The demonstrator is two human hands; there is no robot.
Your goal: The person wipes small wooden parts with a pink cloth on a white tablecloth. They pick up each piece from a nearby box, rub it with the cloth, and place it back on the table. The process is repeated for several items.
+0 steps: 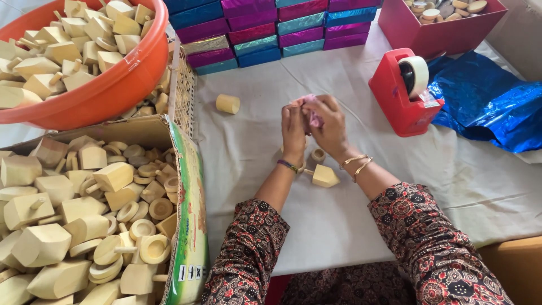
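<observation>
My left hand (293,131) and my right hand (329,125) are pressed together over the white tablecloth, both closed on a small pink foil-wrapped piece (312,117) held between the fingers. Most of that piece is hidden by the fingers. Just below my wrists lie a wooden spinning top (324,176) and a small wooden ring (318,155). A short wooden cylinder (227,103) lies apart to the left.
An orange tub (113,90) and a cardboard box (189,214) full of wooden tops and discs fill the left. Stacked foil-wrapped boxes (271,28) line the back. A red tape dispenser (403,93), blue foil sheet (491,104) and a red box (440,31) stand on the right.
</observation>
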